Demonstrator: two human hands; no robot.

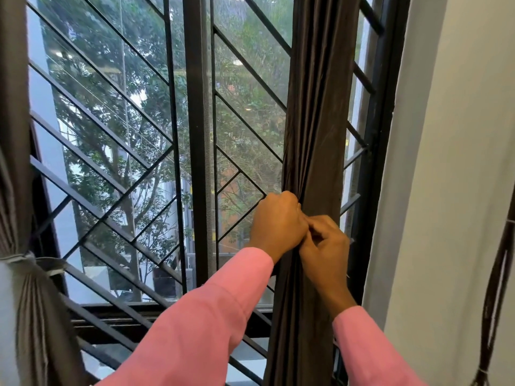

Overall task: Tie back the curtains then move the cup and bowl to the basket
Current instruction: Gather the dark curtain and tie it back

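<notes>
The dark brown right curtain [317, 112] hangs bunched into a narrow column in front of the right side of the window. My left hand [276, 222] is closed around its left edge at mid height. My right hand [324, 246] presses against the left one, fingers pinched on the gathered fabric; whether a tie is in them is hidden. At the far left, the left curtain [30, 302] is gathered and bound by a pale tie [26, 259]. No cup, bowl or basket shows in this view.
A black metal grille [133, 174] with diagonal bars and a mesh screen covers the window, with trees outside. A white wall [451, 190] stands to the right. Thin dark cords [496, 288] hang at the right edge.
</notes>
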